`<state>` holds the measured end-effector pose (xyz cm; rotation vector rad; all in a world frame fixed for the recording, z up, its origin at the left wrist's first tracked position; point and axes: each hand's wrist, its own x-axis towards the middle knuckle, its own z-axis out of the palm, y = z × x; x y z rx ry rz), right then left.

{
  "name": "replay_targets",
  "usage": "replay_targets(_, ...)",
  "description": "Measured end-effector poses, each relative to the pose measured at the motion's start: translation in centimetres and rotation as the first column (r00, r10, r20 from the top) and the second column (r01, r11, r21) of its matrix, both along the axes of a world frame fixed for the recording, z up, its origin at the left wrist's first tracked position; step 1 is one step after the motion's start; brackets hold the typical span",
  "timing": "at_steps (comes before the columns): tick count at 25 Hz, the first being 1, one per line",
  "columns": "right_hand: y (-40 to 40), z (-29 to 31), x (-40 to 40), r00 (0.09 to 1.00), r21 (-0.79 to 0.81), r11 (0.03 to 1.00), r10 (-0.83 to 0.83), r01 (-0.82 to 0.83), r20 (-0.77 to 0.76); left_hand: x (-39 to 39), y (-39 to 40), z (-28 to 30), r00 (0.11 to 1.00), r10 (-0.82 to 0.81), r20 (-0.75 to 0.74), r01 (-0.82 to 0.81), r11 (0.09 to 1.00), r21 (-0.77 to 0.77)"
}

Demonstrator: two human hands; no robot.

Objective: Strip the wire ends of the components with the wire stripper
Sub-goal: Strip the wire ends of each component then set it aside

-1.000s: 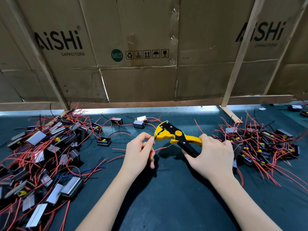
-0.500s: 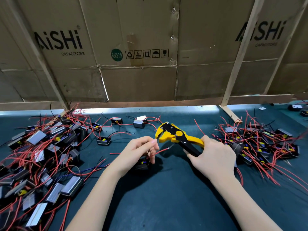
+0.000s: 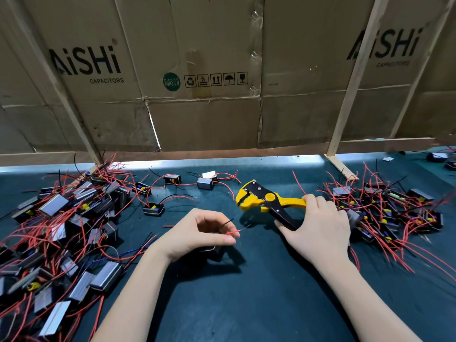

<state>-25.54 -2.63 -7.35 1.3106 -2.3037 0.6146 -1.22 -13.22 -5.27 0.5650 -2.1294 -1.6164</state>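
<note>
From the head view, the left hand (image 3: 202, 233) pinches a red wire (image 3: 233, 233) of a small black component (image 3: 214, 251) tucked under its palm. The right hand (image 3: 318, 230) grips the yellow wire stripper (image 3: 266, 199) by its handles, head clear of the wire. Bare green tabletop (image 3: 246, 304) lies open between a left pile (image 3: 61, 230) and a right pile (image 3: 394, 213) of components; a cardboard wall (image 3: 222, 82) closes the far edge.

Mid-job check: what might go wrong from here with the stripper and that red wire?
The red wire juts only a short way past the left hand, so its fingertips could be nipped once it is fed in. The wire stripper in the right hand sits close to the loose wires of the right pile and could snag them.
</note>
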Motion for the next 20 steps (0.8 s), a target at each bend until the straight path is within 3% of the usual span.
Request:
replay_targets(3, 0.06, 0.04, -0.09, 1.000, -0.018, 1.000, -0.001, 0.001, 0.017, -0.22, 0.14, -0.13, 1.000, 0.016, 0.016, -0.016, 1.000, -0.001)
replay_targets(11, 0.08, 0.10, -0.20, 0.999, 0.004, 1.000, -0.004, 0.004, 0.032, 0.22, -0.33, -0.18, 0.990, 0.056, -0.127, -0.047, 0.996, 0.070)
replay_targets(20, 0.06, 0.09, -0.25, 0.999, -0.026, 1.000, 0.010, -0.009, 0.034, 0.52, -0.35, -0.17, 0.997, 0.052, -0.050, -0.047, 0.995, 0.090)
